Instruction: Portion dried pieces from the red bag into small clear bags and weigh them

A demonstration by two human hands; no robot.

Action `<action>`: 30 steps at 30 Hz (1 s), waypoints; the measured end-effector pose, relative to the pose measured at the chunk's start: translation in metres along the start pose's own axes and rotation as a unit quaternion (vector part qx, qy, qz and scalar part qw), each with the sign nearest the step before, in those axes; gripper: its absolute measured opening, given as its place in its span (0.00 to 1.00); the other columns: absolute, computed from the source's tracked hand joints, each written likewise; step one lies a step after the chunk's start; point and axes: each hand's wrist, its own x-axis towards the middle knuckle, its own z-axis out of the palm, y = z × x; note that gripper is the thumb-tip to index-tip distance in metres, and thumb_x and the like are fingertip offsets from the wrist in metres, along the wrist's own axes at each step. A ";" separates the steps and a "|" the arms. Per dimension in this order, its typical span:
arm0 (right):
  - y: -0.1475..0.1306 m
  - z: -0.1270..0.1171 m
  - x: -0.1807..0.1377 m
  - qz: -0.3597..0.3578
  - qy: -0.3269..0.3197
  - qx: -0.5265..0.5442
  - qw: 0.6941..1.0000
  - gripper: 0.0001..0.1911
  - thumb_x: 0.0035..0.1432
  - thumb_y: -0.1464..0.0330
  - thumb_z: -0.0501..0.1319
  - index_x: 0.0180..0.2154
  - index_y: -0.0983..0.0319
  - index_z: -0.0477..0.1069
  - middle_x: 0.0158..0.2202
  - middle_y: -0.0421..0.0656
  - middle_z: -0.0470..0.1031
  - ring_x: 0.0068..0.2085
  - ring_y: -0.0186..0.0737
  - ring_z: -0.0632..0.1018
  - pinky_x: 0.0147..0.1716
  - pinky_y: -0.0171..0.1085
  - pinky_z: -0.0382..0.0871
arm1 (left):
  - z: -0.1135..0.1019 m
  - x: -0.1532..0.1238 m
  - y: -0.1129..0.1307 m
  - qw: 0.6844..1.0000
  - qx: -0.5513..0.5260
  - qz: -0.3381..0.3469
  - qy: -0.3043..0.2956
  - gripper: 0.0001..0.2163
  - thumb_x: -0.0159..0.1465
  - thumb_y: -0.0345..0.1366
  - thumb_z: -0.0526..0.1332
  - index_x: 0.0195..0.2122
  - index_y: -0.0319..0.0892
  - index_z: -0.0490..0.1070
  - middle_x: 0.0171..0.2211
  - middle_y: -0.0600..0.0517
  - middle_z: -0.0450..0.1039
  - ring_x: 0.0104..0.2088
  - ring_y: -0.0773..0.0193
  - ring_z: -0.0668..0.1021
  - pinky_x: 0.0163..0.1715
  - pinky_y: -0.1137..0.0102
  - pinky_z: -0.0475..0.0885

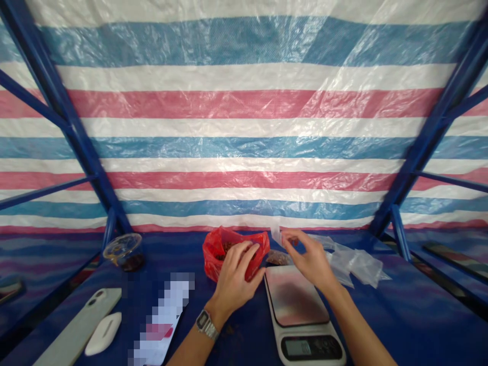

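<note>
My left hand [234, 277], with a metal wristwatch on its wrist, reaches into a red plastic bag [213, 251] of dark brown bits, its fingers curled at the bag's mouth. What the fingers hold is hidden. My right hand [310, 256] pinches the edge of a small clear plastic bag [276, 235] above the far end of a white kitchen scale [301, 310]. A small clear packet of brown bits [278, 258] lies between the red bag and the scale.
Loose clear plastic bags [354, 264] lie right of the scale. A clear lidded cup [124, 251] stands at the left, with a white phone [82, 325], a white oval object [103, 333] and a blurred card [163, 317] nearer me. Blue frame bars and a striped tarp [244, 127] enclose the blue table.
</note>
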 end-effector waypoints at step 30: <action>-0.034 0.008 -0.008 -0.031 0.074 0.037 0.996 0.06 0.68 0.69 0.59 0.39 0.59 0.76 0.27 0.37 0.75 0.26 0.34 0.74 0.28 0.32 0.67 | -0.012 0.006 -0.022 0.955 -0.001 -0.209 0.210 0.18 0.71 0.43 0.60 0.58 0.42 0.70 0.44 0.46 0.76 0.44 0.55 0.76 0.46 0.61 0.71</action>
